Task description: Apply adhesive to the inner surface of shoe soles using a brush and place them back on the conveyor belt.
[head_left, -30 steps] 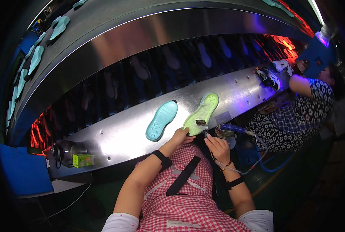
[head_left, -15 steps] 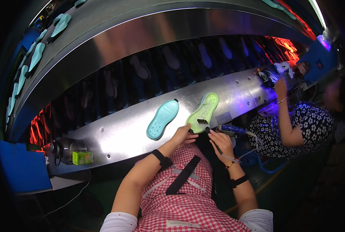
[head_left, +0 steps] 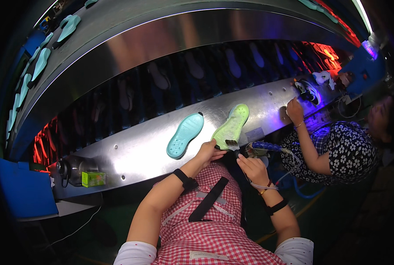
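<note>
A light green shoe sole point(head_left: 232, 124) lies aslant on the metal ledge, its near end between the fingers of my left hand point(head_left: 208, 153). My right hand point(head_left: 253, 170) is closed round the dark handle of a flat brush point(head_left: 232, 144). The dark bristles lie over the sole's near part; whether they touch it I cannot tell. A thin pale tube or cord runs by my right wrist. To the left of the green sole rests a turquoise sole point(head_left: 185, 135) with small holes at its near end and a black tab at its far end.
A dark jug point(head_left: 75, 170) and a green box point(head_left: 93, 179) stand at the ledge's point(head_left: 139, 154) left end. Behind it, more soles hang in a dark conveyor point(head_left: 159, 79) with red glowing ends. On the right, a co-worker point(head_left: 334, 150) reaches over the ledge. A blue coiled hose point(head_left: 267, 146) lies between us.
The brush and my right hand have moved slightly toward me, nearer the sole's near end. My left hand keeps its hold. The co-worker's hand has come left and nearer.
</note>
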### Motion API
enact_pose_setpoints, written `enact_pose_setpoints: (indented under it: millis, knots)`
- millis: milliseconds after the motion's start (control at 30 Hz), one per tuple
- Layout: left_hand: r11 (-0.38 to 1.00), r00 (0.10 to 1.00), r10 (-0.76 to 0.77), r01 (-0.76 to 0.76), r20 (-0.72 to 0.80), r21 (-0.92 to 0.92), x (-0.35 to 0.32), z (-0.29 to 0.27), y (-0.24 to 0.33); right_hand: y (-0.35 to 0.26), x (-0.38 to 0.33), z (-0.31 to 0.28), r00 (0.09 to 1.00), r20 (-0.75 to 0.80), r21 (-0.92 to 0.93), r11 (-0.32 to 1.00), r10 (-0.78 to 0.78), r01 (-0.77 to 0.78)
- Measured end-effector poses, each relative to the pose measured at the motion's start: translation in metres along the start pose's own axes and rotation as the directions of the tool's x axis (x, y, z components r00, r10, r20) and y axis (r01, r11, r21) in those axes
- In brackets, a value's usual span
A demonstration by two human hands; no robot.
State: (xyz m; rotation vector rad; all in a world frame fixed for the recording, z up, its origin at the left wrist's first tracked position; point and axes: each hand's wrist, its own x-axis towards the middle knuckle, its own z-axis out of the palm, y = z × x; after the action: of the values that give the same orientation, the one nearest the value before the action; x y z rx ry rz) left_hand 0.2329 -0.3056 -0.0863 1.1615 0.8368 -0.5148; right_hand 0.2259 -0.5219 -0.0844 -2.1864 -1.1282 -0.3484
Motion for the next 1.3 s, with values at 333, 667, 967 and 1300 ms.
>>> enact_pose_setpoints:
  millis: [333,667,967,1300]
  knots:
    - [1.000,1.000,-0.024,0.024,0.008,0.016,-0.004,0.004,0.005,-0.003,-0.006,-0.013,0.999,0.025,-0.083,0.996,-0.030,0.032]
    - [0.999,0.999,-0.037,0.037,0.001,0.027,0.002,-0.004,-0.001,-0.011,-0.013,-0.020,0.960,-0.138,0.152,0.963,0.243,-0.222]
    - [0.997,0.999,-0.041,0.039,0.025,0.072,-0.004,-0.004,-0.008,0.002,-0.023,-0.001,0.447,0.411,0.911,-0.355,0.794,-0.209]
    - [0.992,0.999,-0.017,0.013,0.033,0.122,-0.012,0.000,-0.010,0.002,-0.034,0.006,0.451,0.456,0.883,-0.454,0.768,-0.119]
